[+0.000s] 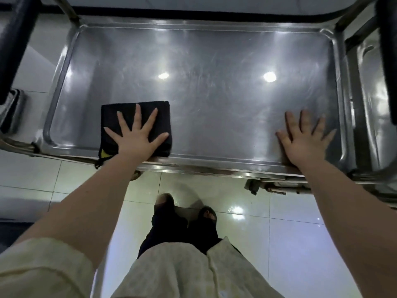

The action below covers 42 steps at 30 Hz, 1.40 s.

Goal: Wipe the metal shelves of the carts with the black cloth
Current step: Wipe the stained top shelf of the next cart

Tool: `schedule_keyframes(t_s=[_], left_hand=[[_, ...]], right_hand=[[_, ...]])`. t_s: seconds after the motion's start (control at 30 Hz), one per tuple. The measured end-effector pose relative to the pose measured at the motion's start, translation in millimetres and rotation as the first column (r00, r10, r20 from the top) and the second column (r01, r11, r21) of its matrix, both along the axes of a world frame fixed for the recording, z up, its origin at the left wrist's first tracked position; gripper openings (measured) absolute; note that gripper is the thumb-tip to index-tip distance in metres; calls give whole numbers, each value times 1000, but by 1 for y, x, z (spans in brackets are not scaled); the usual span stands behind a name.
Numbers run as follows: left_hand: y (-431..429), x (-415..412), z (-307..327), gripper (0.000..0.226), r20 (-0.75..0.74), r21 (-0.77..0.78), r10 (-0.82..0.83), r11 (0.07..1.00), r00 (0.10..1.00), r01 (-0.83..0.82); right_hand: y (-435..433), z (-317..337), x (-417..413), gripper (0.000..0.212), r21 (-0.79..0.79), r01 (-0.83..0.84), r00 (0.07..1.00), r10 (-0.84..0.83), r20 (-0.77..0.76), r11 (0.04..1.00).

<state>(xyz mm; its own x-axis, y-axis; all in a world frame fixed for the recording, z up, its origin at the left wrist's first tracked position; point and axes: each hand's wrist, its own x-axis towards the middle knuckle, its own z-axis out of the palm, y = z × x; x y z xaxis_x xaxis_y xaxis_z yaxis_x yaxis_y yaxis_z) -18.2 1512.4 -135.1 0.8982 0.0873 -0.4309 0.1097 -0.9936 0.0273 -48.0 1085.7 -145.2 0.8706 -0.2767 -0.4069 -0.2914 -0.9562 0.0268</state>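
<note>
- Right, left hand [137, 137]: fingers straight and fanned wide, palm flat on top of the black cloth [164, 117], pressing it down. No pinch, no curl.
- Black cloth directly under that hand, folded to a pad, long axis roughly left-right, parallel to the near rim [214, 164].
- Sits in the near-left part of the metal shelf [214, 87], near edge at the rim. Yellow tag [105, 154] hanging over the rim at the cloth's near-left corner.
- Right hand [305, 140]: also spread flat, holding nothing, on bare metal in the near-right part, heel at the near rim. Well apart from the cloth; probably just bracing the cart.
- Left hand plainly the working one, since the cloth is already under it.
- Open room: bare shelf beyond the cloth and to its right, across to the right hand. Only a short strip between cloth and left rim.
- Edges: raised lip all round, rounded corners, upright posts [69, 11] at the far corners.
- Judgement: next pass most likely away from the body or rightward. Lip will stop the pad, so corners need a fingertip push.
- Risks, as a guess: rightward sweep meets the right hand unless lifted; tag could snag on the near rim.
- Progress unclear: swirl marks across the metal, cannot tell wet from dry.
- Second cart [369, 100] just beside on the right, shelf partly in view; tiled floor [279, 233] below.
</note>
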Motion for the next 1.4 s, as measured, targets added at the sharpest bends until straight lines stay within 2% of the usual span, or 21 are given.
schedule_keyframes(t_s=[0.2, 0.3, 0.4, 0.5, 0.6, 0.67, 0.73, 0.77, 0.83, 1.0, 1.2, 1.3, 1.4], left_hand=[[-159, -22, -3, 81, 47, -83, -221, 971, 974, 224], [-246, -32, 0, 80, 19, -116, -315, 942, 949, 315], [-283, -35, 5, 80, -38, -147, -317, 940, 948, 309], [-261, -33, 13, 76, 6, -186, -327, 928, 945, 322], [-195, -22, 14, 65, 111, -179, -216, 956, 970, 233], [-148, -10, 10, 60, 123, -144, -142, 977, 982, 159], [-120, 1, 4, 57, 81, -110, -129, 984, 988, 137], [-114, 4, 1, 57, 67, -85, -165, 982, 984, 170], [-110, 6, -4, 56, 58, -50, -263, 963, 963, 266], [-108, 7, -11, 56, 89, -58, -280, 957, 956, 286], [-114, 3, -12, 58, 104, -41, -276, 959, 955, 282], [-116, 3, -12, 62, 88, -33, -278, 959, 956, 282], [-116, 3, -12, 61, 81, -30, -284, 958, 955, 287]], right_hand=[[-8, 0, 1, 61, 61, -3, 1000, 3, -1, 998], [-12, 2, 4, 54, 176, 56, 997, -63, 35, 983], [-18, 5, 6, 54, 320, 119, 986, -149, 71, 940], [-21, 7, 4, 53, 384, 162, 974, -209, 84, 909], [4, 14, 8, 57, 350, 219, 959, -268, 96, 911], [48, 21, 13, 59, 292, 120, 973, -170, 154, 949], [102, 22, 12, 59, 231, -89, 984, 50, 172, 969], [125, 20, 10, 59, 214, -167, 979, 137, 150, 962], [144, 13, 6, 60, 191, -212, 976, 198, 88, 958], [74, 3, -4, 64, 144, -250, 965, 235, 114, 958], [-54, 9, -28, 73, 35, 12, 1000, -12, 23, 999], [-30, 8, -26, 67, 14, 45, 998, -46, 37, 999], [59, 4, -15, 64, 79, -155, 986, 149, 78, 985]])
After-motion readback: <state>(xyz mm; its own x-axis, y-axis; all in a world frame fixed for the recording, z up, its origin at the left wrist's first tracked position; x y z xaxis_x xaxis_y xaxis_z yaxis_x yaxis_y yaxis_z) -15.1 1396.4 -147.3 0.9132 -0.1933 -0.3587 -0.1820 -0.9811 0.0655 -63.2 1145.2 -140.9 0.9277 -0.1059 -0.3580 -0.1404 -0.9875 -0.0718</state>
